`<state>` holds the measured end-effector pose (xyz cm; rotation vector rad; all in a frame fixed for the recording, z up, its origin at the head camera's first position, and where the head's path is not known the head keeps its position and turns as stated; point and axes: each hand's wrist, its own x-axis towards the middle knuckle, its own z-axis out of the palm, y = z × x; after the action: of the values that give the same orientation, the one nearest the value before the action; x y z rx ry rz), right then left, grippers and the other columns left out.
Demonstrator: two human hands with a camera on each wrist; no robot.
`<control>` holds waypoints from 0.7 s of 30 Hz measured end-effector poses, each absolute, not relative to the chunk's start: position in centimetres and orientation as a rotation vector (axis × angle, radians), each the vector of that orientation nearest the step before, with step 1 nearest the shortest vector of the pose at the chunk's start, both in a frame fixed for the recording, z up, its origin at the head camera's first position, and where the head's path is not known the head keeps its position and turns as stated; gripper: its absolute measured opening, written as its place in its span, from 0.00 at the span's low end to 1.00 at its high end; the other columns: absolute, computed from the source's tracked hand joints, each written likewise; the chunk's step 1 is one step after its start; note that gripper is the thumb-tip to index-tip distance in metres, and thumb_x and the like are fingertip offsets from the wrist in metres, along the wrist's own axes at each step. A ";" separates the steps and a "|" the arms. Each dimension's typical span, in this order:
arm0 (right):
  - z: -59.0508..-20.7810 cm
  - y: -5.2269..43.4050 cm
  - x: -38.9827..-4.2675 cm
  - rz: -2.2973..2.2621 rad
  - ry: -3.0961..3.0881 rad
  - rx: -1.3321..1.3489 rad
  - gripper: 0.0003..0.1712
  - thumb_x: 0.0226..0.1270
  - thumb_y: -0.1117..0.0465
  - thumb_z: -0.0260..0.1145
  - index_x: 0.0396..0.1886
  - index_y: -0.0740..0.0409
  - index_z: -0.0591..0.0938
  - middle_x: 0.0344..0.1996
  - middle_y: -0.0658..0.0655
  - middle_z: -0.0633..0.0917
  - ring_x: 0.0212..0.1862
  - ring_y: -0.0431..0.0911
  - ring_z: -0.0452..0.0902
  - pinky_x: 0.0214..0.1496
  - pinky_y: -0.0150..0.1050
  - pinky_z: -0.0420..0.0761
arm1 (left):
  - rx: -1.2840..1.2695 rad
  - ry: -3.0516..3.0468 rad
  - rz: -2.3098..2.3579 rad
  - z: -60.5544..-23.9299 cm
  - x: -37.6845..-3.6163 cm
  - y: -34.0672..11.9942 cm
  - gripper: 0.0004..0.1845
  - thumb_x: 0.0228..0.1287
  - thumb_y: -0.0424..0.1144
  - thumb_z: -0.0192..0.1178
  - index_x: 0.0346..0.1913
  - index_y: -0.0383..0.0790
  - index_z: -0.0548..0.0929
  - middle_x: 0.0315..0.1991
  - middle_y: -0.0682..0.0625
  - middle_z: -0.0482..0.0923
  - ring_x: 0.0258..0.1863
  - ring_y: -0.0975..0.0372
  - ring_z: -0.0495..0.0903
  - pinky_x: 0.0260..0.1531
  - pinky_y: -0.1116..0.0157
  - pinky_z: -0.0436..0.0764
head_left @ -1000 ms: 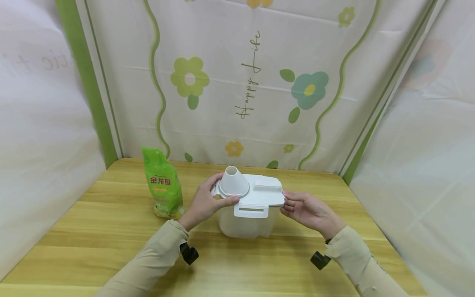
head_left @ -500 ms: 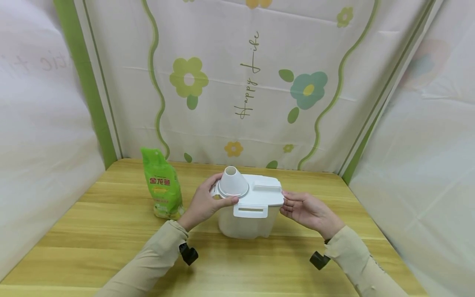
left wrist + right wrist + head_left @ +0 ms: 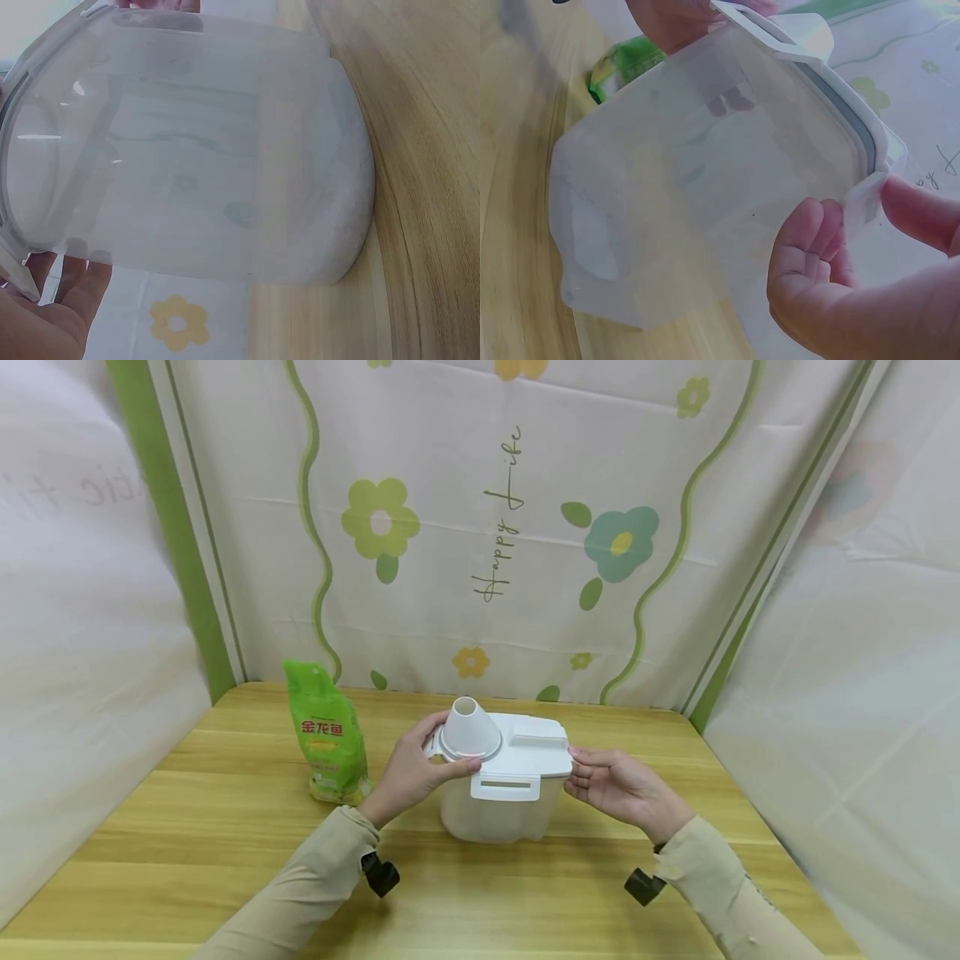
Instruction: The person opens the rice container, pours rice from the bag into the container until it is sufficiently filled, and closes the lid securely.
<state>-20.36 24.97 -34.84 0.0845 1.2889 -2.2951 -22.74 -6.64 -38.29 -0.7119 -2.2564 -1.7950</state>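
A see-through plastic storage container (image 3: 491, 818) stands upright on the table, with a white lid (image 3: 528, 765) on top. A white cone spout (image 3: 470, 735) rises from the lid's left part. My left hand (image 3: 420, 768) grips the left end, thumb on the lid's front edge, fingers round the far side. On the front hangs a slotted latch (image 3: 506, 796), flared outward. My right hand (image 3: 626, 787) is at the right end; in the right wrist view its thumb and curled fingers pinch a white side latch (image 3: 864, 201) below the lid's grey seal (image 3: 840, 109).
A green food pouch (image 3: 330, 743) with red lettering stands on the wooden table (image 3: 187, 827), left of my left hand. A flower-print curtain (image 3: 450, 527) hangs behind the table, and pale cloth walls (image 3: 847, 693) close in both sides.
Both hands keep the same hold on the container and its side latch. The whole head view has shifted very slightly; nothing on the table has visibly moved.
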 end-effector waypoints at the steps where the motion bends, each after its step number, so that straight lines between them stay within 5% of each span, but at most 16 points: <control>1: -34.8 25.0 -20.4 -2.296 1.284 0.083 0.11 0.74 0.68 0.58 0.53 0.67 0.77 0.47 0.61 0.82 0.49 0.49 0.77 0.56 0.42 0.74 | -0.711 -2.257 -1.796 -38.3 -22.7 -6.6 0.40 0.47 0.49 0.79 0.64 0.46 0.74 0.50 0.53 0.79 0.49 0.59 0.77 0.52 0.56 0.77; 21: -34.7 24.7 -20.2 -2.315 1.206 0.084 0.13 0.76 0.68 0.55 0.55 0.66 0.75 0.49 0.61 0.81 0.49 0.49 0.76 0.57 0.42 0.73 | -0.721 -2.243 -1.830 -38.4 -22.8 -6.6 0.40 0.47 0.48 0.79 0.64 0.44 0.74 0.50 0.52 0.79 0.49 0.58 0.77 0.53 0.56 0.77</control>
<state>-20.18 24.74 -34.72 0.0838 1.2060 -2.3152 -22.79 -6.63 -38.40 -0.7207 -2.2426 -1.8298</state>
